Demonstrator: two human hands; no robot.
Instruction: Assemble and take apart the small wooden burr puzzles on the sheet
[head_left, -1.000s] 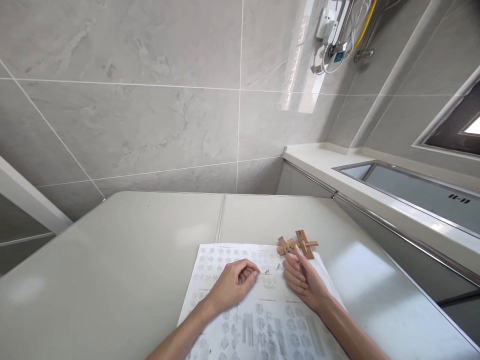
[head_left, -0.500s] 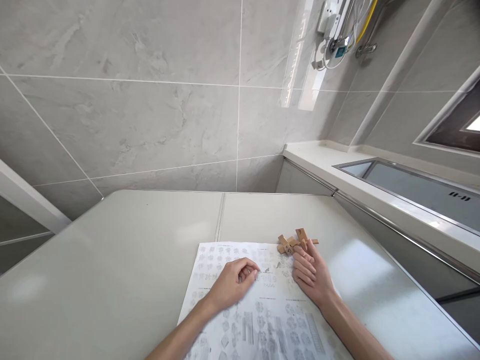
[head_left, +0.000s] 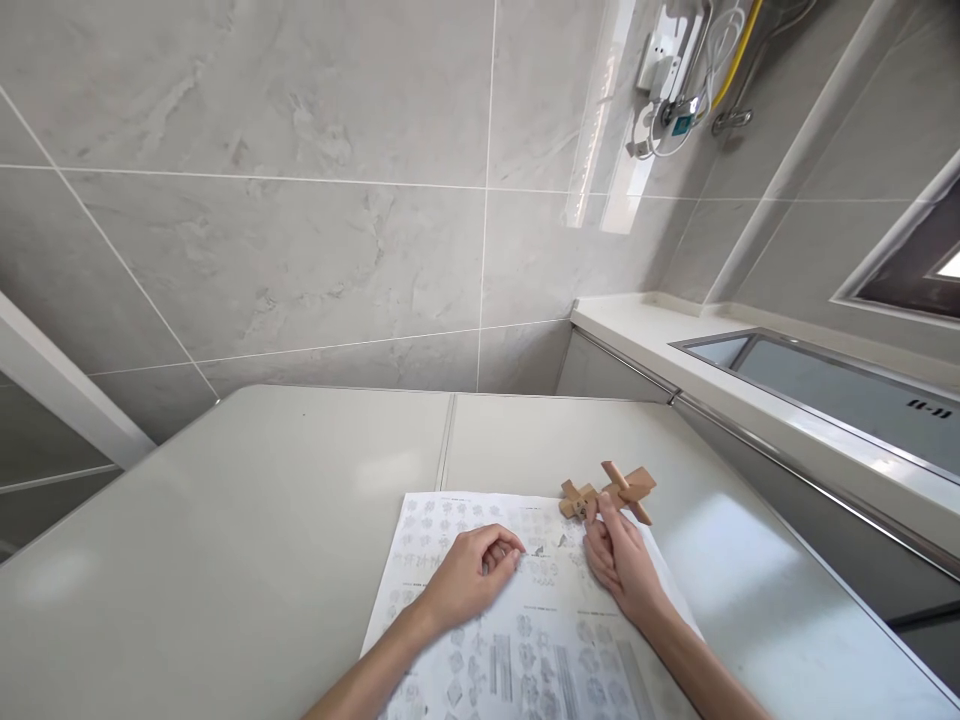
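Observation:
My right hand (head_left: pixel 621 560) is closed, its thumb and fingers pinching a crossed wooden puzzle piece (head_left: pixel 636 486) above the top right of a printed sheet (head_left: pixel 420 560). Just left of it, partly touching or overlapping, is a second cluster of light-brown wooden puzzle pieces (head_left: pixel 576 498) with a dark mark on one end; whether the two are joined I cannot tell. My left hand (head_left: pixel 472 572) rests on the sheet with its fingers curled in and nothing visible in them. Rows of small grey line drawings cover the paper.
The white table (head_left: pixel 300 520) has a seam running away from me. To the right stands a counter (head_left: pixel 622 325) with a glass-covered inset (head_left: pixel 810 375). Beyond is a grey tiled wall (head_left: pixel 315 260) with sockets and cables (head_left: pixel 664 60) at upper right.
My right hand has turned over, thumb now on top, and the wooden piece in it has rotated and shifted slightly right. My left hand stays put. The view has moved slightly.

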